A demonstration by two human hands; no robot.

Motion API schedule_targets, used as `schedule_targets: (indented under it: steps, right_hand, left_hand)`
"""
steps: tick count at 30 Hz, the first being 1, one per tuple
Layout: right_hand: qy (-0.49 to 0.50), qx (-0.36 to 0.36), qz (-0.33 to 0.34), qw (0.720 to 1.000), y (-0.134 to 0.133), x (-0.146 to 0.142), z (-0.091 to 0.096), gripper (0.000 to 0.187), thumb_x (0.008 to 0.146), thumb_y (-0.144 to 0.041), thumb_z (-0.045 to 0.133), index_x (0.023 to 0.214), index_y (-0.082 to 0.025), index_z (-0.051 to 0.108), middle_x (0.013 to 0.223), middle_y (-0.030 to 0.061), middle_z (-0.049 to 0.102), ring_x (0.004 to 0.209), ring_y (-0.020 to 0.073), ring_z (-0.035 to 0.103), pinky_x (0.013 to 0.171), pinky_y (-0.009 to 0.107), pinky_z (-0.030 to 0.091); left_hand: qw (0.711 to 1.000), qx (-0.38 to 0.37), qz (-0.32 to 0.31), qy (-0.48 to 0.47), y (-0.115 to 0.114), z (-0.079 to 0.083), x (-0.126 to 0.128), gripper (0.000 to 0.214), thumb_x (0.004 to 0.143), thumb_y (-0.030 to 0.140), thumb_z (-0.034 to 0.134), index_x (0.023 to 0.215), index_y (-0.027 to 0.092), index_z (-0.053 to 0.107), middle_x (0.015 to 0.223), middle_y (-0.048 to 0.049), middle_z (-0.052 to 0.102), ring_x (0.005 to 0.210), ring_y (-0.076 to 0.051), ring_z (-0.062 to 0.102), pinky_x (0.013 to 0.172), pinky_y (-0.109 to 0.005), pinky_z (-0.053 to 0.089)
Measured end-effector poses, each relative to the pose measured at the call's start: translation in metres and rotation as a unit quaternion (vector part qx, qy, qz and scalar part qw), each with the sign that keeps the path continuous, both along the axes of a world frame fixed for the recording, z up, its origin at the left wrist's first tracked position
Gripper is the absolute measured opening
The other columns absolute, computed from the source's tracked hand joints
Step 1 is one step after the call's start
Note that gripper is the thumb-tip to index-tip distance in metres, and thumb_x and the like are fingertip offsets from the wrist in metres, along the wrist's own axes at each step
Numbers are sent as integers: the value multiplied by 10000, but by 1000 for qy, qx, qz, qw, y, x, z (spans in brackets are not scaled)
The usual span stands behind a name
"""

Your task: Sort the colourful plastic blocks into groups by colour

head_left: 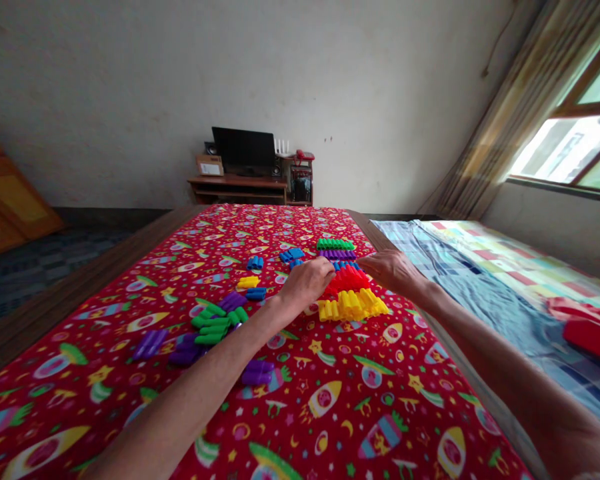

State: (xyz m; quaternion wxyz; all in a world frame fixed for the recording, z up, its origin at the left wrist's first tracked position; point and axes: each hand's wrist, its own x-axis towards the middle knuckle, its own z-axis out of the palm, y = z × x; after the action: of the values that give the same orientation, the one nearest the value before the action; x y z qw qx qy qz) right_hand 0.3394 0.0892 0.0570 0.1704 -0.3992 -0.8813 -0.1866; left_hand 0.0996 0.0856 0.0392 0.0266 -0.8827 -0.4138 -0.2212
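A flat strip of linked plastic tube pieces lies on the red patterned cloth (300, 413), banded green (335, 244), purple (337, 254), blue, red (349, 279) and yellow (353, 305). My left hand (306, 283) is curled with its fingers pinched at the left edge of the blue and red bands. My right hand (393, 270) rests with bent fingers on the right edge of the same bands. What the fingertips pinch is hidden.
Loose tube pieces lie to the left: blue (255, 263), yellow (249, 282), green (215, 325) and purple (151, 343). A checked bedsheet (480, 293) lies to the right with a red object (593, 337) on it. A desk with a monitor (244, 152) stands at the far wall.
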Motion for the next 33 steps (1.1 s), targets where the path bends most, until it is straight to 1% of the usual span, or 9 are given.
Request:
schedule_targets:
  steps: [6,9,12,15,18,22,24,27,33]
  right_hand:
    - [33,103,-22,994,-16,3,32,377,979,-328,399,892,-176,733,620,38,667,527,122,537,545,248,320]
    - [123,149,13,981,-36,-14,54,293,957,-312,474,931,-184,737,644,32,686,540,122,571,559,245,376]
    - [206,133,100,964,-61,-51,61,220,943,-270,526,951,-180,727,715,29,712,578,111,601,581,234,423]
    - [193,29,209,958,-82,-105,46,217,960,-237,500,975,-182,710,770,31,714,635,106,614,624,233,455]
    - [73,-81,288,951,-94,-161,14,235,977,-244,462,994,-178,687,845,58,703,762,137,626,712,259,483]
    - [-28,-114,324,939,-93,-210,-33,299,942,-378,533,1107,-148,630,1097,140,653,1058,225,574,880,344,485]
    - [-35,-107,325,939,-89,-219,-48,372,934,-440,531,1153,-149,606,1204,170,601,1165,258,519,911,377,477]
    - [-37,-118,304,945,-82,-218,-54,309,968,-388,479,1088,-144,627,1152,157,622,1155,249,532,893,355,479]
    - [-16,-167,163,972,-68,-199,-32,249,946,-147,447,1104,-172,637,987,100,673,811,181,629,661,264,469]
  left_hand:
    - [997,45,14,-52,-7,18,-59,310,961,296,422,946,183,711,1018,-73,721,941,-217,678,836,-316,524]
    - [997,21,18,-65,-20,3,-106,431,970,431,361,975,187,716,1013,-77,733,982,-215,669,930,-330,505]
    - [998,-28,40,-41,-42,-20,-151,576,939,581,340,1209,177,649,1269,-108,655,1211,-248,572,1070,-373,420]
    - [994,-88,68,12,-64,-39,-182,670,901,636,386,1393,198,506,1449,-118,513,1347,-291,449,1130,-454,338]
    - [988,-122,75,52,-75,-50,-195,718,837,620,536,1442,245,443,1512,-123,429,1381,-325,400,1122,-496,333]
    - [989,-125,74,26,-69,-56,-199,591,872,502,539,1393,224,507,1508,-128,433,1378,-292,409,1123,-454,347]
    - [990,-120,77,-13,-64,-56,-201,531,898,462,491,1352,192,545,1464,-127,494,1344,-258,457,1118,-420,366]
    - [989,-107,85,-59,-58,-54,-207,466,887,438,485,1252,183,619,1354,-109,605,1256,-241,545,1096,-417,402]
    - [984,-78,118,-106,-55,-49,-212,400,900,345,383,1086,170,691,1213,-114,690,1141,-235,624,1041,-414,460]
